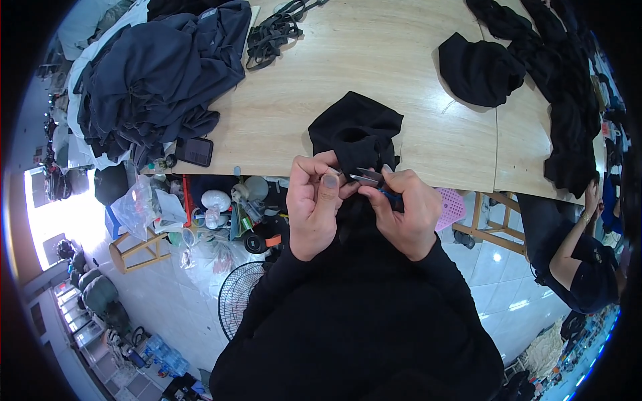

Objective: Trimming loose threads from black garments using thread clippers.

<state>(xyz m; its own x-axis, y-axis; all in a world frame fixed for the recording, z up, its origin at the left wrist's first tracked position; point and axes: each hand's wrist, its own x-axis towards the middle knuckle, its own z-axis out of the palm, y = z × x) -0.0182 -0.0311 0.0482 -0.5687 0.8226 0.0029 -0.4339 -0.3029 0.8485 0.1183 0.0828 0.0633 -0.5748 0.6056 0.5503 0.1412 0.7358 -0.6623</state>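
A black cloth piece (354, 120) lies over the front edge of the table, its near end lifted between my hands. My left hand (314, 207) pinches the edge of this cloth, fingers curled and thumb up. In my right hand (411, 214) is a small pair of thread snips (366, 178), with metal blades and a bit of blue at the grip. The blades point left, close to the cloth edge and my left fingertips. Whether they touch a thread is too small to tell.
Dark garments (160, 73) are heaped at the left, with a phone (194, 152) beside them. Black straps (274, 33) lie at the back. Another black cloth piece (478, 70) and a long black row of cloth (568, 113) are at right, where another person (582, 267) sits. A fan (241, 297) stands below.
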